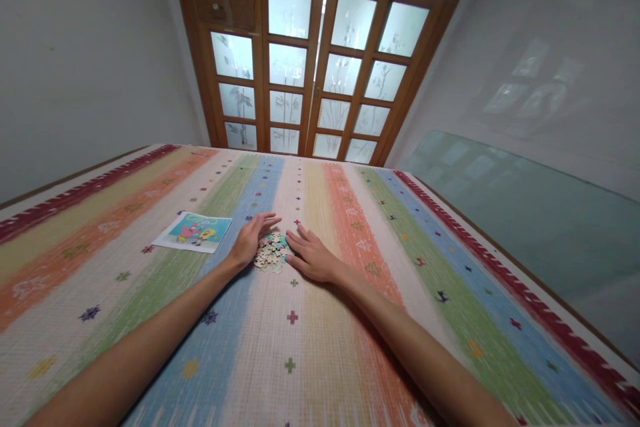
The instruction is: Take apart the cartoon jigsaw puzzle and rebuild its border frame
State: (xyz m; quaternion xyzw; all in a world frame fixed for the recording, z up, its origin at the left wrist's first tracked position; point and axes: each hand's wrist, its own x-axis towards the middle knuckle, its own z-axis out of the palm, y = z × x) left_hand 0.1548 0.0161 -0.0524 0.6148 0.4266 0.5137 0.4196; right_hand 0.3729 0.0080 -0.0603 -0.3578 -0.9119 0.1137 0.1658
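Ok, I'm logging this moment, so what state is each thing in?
left hand: open, flat against the pile's left side
right hand: open, flat against its right side
puzzle pieces: loose, heaped between both hands
picture sheet: flat, face up, untouched
doors: closed

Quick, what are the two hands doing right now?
Left hand: open, fingers flat, cupped against the pile of puzzle pieces.
Right hand: open, palm down, touching the pile's other side.

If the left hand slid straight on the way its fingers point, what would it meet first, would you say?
Probably bare striped mat: the left hand points past the puzzle pieces beside it.
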